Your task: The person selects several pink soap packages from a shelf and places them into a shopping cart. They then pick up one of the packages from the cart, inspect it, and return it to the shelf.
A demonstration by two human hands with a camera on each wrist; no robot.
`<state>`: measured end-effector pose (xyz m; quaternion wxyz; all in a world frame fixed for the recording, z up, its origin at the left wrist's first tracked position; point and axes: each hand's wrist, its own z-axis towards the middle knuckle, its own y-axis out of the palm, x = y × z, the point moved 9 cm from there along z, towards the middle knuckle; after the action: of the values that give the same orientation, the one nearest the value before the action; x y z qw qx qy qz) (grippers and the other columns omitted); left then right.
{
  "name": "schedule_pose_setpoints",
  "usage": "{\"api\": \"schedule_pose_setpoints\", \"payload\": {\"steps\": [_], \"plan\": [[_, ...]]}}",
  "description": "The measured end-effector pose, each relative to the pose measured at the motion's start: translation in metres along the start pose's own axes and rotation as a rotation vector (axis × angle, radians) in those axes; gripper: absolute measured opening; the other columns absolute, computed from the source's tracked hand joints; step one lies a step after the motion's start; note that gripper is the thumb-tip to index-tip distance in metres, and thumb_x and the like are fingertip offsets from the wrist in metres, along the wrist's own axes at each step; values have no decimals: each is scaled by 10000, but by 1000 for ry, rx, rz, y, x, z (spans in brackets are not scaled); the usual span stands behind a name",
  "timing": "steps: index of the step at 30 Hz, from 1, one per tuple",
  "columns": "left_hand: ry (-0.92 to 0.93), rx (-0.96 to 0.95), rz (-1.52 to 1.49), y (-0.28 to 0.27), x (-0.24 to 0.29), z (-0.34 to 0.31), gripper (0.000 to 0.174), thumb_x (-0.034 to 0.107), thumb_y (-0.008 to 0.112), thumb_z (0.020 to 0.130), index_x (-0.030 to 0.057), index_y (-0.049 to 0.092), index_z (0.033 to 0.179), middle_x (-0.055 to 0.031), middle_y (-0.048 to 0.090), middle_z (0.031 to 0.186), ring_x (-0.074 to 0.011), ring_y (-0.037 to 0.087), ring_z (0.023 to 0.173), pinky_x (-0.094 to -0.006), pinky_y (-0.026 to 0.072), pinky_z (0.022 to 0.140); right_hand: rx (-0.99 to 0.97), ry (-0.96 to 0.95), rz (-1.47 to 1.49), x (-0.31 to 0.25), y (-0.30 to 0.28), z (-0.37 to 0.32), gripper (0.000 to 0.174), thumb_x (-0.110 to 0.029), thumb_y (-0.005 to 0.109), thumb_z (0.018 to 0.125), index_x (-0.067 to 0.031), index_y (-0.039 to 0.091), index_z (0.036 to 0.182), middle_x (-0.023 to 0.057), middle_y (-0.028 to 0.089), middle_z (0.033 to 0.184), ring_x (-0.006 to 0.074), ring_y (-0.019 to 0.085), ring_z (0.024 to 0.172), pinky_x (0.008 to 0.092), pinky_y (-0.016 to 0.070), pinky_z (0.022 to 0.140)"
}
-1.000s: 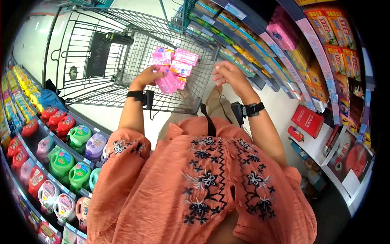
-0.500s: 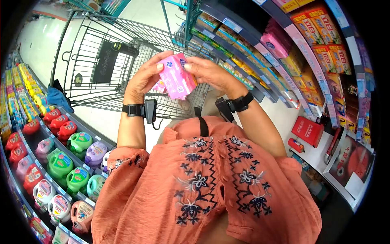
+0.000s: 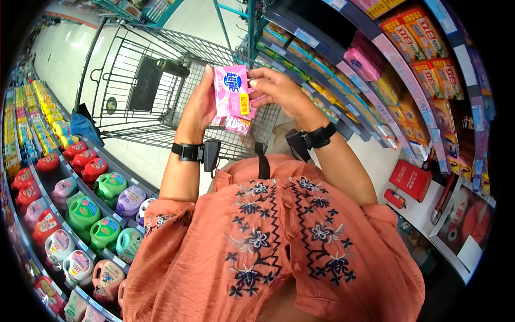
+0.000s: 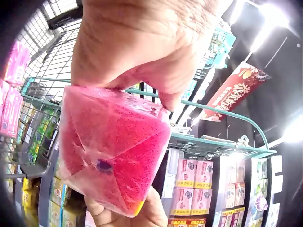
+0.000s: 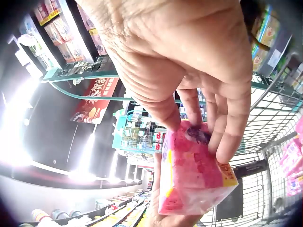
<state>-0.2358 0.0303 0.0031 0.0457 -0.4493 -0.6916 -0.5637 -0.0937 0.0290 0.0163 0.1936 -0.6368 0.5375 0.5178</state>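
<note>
A pink film-wrapped soap pack, with a blue logo and a yellow label, is held up over the shopping cart, printed face toward the head camera. My left hand grips its left side. On its right edge, my right hand pinches it between thumb and fingers. The left wrist view shows the folded end of the pack, sealed in clear film. In the right wrist view, thumb and fingertips press on the pack. Below it, more pink packs lie in the cart, mostly hidden.
The wire shopping cart stands in front of me. Shelves on the left carry red, green and purple detergent bottles. Boxed and wrapped goods fill the right shelves. A red box sits on a low white ledge at right.
My left hand lifted the pink soap pack out of the cart, and my right hand came in to hold it too. Since then the pack has been turned, bringing its logo face into view.
</note>
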Motion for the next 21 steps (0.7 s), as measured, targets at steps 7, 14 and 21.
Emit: {"api": "schedule_pose_setpoints", "payload": {"steps": [7, 14, 21], "plan": [[78, 3, -162, 12, 2, 6, 569, 474, 554, 998, -24, 569, 1273, -189, 680, 1184, -288, 696, 1041, -438, 581, 907, 28, -61, 33, -5, -9, -15, 580, -332, 636, 972, 19, 465, 1401, 141, 596, 1276, 215, 635, 1121, 345, 552, 889], [423, 126, -132, 15, 26, 12, 611, 507, 477, 1014, -4, 525, 1346, -122, 657, 1245, -239, 636, 1148, -396, 462, 1056, -38, -123, 165, -3, 7, -15, 720, -309, 712, 921, 28, 365, 1455, 158, 595, 1269, 223, 625, 1141, 355, 546, 936], [354, 114, -26, 17, 17, 10, 559, 472, 558, 980, 39, 525, 1332, -120, 595, 1316, -262, 560, 1235, -471, 441, 1070, 138, -276, 199, -24, -17, -14, 640, -315, 650, 945, 10, 395, 1435, 143, 556, 1303, 220, 597, 1148, 378, 553, 914]]}}
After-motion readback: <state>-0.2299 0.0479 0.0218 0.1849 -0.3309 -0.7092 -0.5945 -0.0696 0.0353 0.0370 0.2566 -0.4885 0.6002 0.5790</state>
